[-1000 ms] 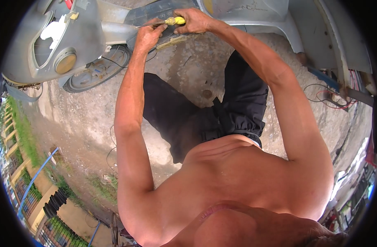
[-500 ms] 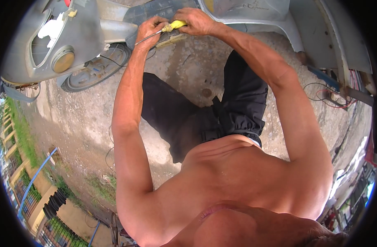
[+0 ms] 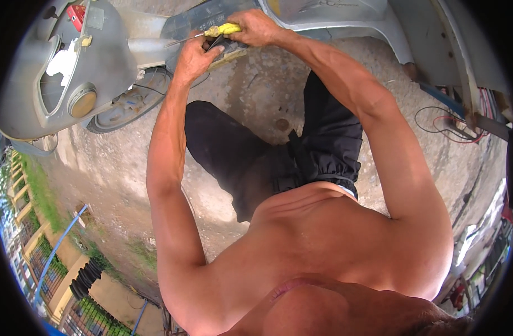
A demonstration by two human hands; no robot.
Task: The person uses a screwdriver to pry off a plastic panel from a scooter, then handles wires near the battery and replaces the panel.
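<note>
R hand [image 3: 255, 28]: fingers clamped on yellow-hndl. tool [image 3: 227, 28]. L hand [image 3: 192, 60] just beside, grip can't tell. Dk. footboard [image 3: 184, 22] beyond fingers.

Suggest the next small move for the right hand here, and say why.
Probably the right hand should angle the yellow-handled tool slightly away from the left hand, because the thin metal shaft points leftward, close beside that hand.
</note>
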